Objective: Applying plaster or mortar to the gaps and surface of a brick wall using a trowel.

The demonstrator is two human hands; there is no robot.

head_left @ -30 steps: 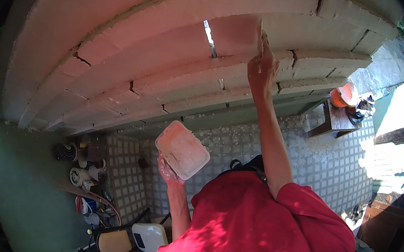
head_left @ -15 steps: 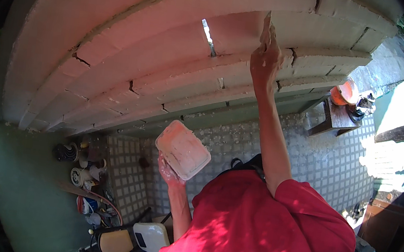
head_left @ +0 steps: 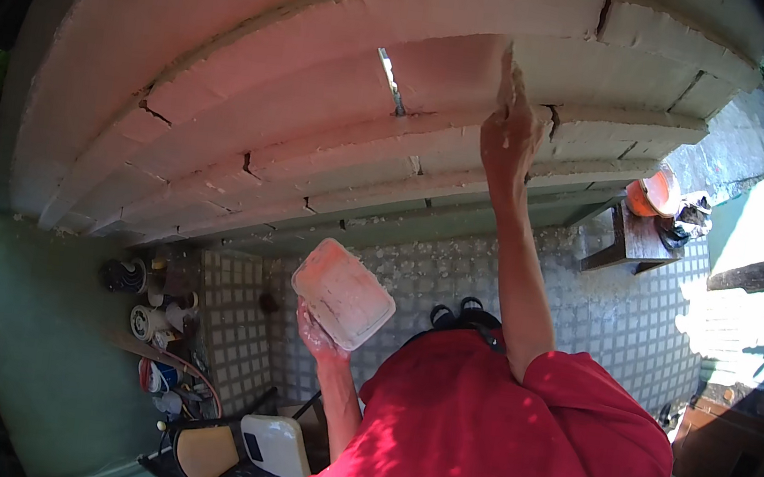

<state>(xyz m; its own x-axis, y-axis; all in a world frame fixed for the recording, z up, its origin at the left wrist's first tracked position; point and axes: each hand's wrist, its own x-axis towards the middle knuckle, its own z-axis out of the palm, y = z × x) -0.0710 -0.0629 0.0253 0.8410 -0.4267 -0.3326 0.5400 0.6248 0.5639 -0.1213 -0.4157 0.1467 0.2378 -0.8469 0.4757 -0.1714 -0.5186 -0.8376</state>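
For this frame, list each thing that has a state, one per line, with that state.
Right hand: raised, pressed against the moulding.
Left hand: gripping the tray from below.
Tray: held up, tilted, smeared with plaster.
Stepped plaster moulding: cracked in several places, one smoother patch beside the right hand.
Orange bucket: tipped on the small table.
Chair: standing on the tiled floor, unoccupied.

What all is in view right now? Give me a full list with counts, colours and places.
moulded cornice: one, off-white, cracked, across the top
scraper blade: one, pale, against the cornice under the right hand
tub: one, whitish, rectangular, centre, in the left hand
tiled floor: grey, below
small table: one, brown, right
orange bucket: one, on that table
chairs: two, yellow and white seats, lower left
red shirt: one, bottom centre
left hand: holds the tub
right hand: raised to the cornice
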